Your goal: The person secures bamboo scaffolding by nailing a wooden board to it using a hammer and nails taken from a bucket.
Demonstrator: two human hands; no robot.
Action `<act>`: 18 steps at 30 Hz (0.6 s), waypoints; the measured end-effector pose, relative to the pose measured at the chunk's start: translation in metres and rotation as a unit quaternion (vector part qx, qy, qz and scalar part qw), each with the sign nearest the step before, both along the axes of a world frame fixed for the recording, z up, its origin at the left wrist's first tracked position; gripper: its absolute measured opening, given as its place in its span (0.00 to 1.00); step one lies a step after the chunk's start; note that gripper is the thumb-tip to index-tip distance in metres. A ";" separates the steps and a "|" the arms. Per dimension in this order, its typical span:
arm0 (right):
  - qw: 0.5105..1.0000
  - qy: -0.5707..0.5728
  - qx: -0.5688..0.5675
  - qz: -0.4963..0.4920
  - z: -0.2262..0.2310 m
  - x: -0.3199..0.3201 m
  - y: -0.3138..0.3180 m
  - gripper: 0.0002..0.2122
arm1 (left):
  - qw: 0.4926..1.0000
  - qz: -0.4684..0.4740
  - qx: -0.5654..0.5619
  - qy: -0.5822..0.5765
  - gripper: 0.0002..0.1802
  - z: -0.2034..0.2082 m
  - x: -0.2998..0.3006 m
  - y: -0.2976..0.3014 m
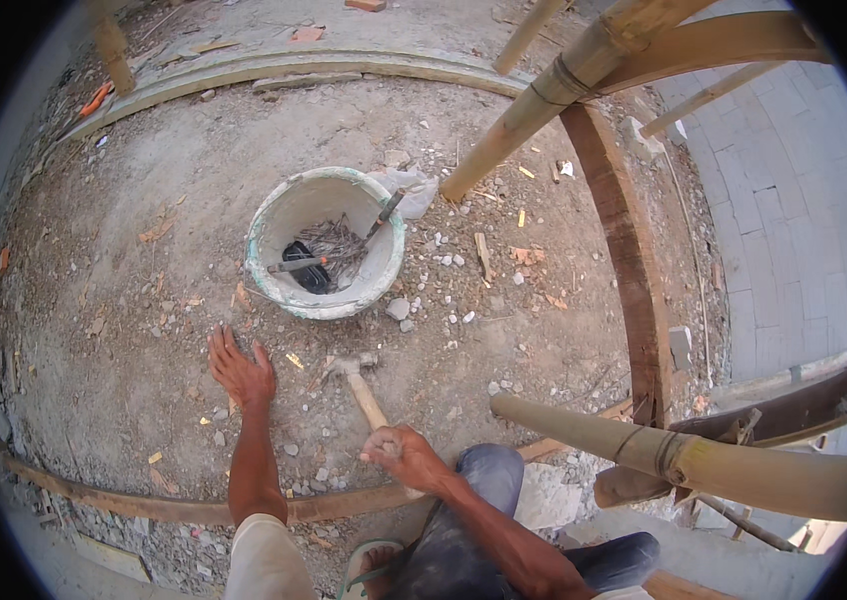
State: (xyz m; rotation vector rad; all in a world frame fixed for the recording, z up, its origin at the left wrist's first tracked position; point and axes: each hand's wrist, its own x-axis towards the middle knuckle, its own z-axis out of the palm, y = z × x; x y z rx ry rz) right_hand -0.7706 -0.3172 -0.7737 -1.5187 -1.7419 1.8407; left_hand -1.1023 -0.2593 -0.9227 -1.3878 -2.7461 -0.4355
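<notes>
Fingers [232, 356] of the left hand [244, 377] are spread, thumb held apart, palm turned down; this hand grips nothing, and whether it touches the ground [144, 340] or is just above it I cannot tell; the right hand [408, 460] is closed round the wooden handle of a hammer [366, 397], thumb lying along it; the hammer is between the left hand and the right knee side, its metal head pointing away from the person, below the bucket [322, 190] in view; counted up, there is one hammer, one bucket, two handled tools in it, one dark tool [388, 210] leaning against the far right rim and one red-handled tool [302, 264] lying across; with them are a loose heap of thin grey nails [334, 240] too many to count, and one black object [316, 281]; a clear plastic bag [416, 190] lies just beside the bucket; two thick bamboo poles, an upper one [534, 110] and a lower one [784, 478], slant in from the right, with a brown timber [634, 285] between, standing in the way on that side; grey paving [784, 220] lies beyond.
</notes>
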 end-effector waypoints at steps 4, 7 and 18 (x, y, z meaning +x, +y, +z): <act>0.963 0.020 -0.240 -0.124 0.108 0.069 -0.044 0.15 | 1.000 -0.006 -0.019 0.005 0.43 -0.008 0.000 0.002; 0.925 0.036 -0.303 -0.228 0.156 0.129 -0.116 0.11 | 0.996 -0.013 -0.036 -0.086 0.42 0.005 -0.002 0.003; 0.593 0.529 -0.301 -0.528 0.175 0.138 -0.198 0.05 | 0.847 -0.237 0.057 -0.473 0.17 0.125 0.191 -0.158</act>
